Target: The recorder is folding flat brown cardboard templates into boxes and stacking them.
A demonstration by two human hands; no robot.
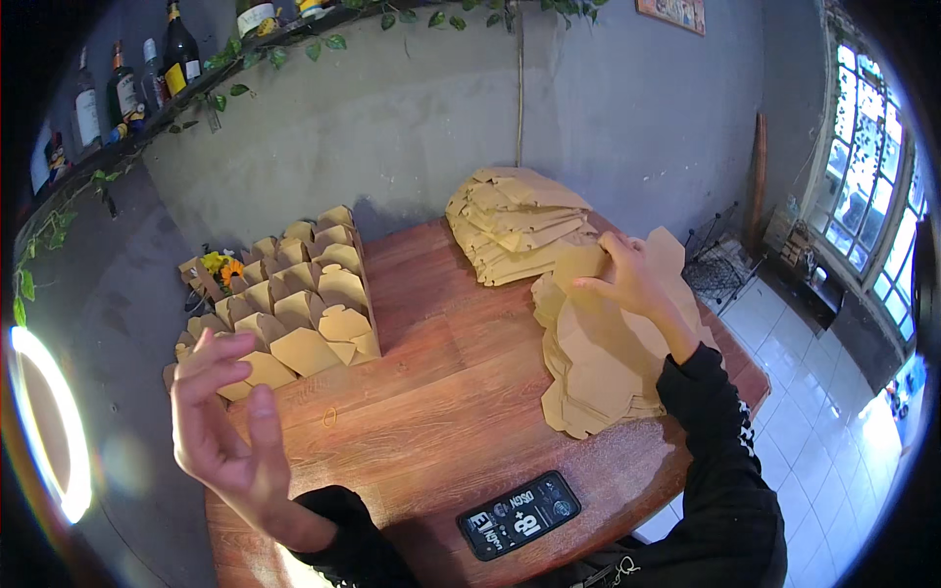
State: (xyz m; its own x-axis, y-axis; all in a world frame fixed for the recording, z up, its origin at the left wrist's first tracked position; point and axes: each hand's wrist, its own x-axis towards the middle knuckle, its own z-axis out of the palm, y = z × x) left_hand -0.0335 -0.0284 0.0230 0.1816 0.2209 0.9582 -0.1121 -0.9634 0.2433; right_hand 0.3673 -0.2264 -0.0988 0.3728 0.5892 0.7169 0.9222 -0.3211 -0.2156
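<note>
My left hand [235, 434] is raised over the left part of the wooden table [412, 411], fingers apart and nothing in it. On the right, my right hand [625, 272] grips the upper edge of a flat kraft cardboard box blank [603, 353], thumb and fingers on either side of a flap. That blank lies on a pile of similar die-cut blanks. Behind it stands a second pile of flat cardboard blanks [514, 220]. Folded open kraft boxes [301, 353] are packed in rows at the table's back left, beyond my left hand.
A phone in a black printed case [519, 514] lies by the near edge. A rubber band [329, 417] rests mid-left. Yellow and orange flowers [224, 268] stand beside the boxes. A lit ring light [51, 426] is at far left; bottles [180, 51] line a wall shelf.
</note>
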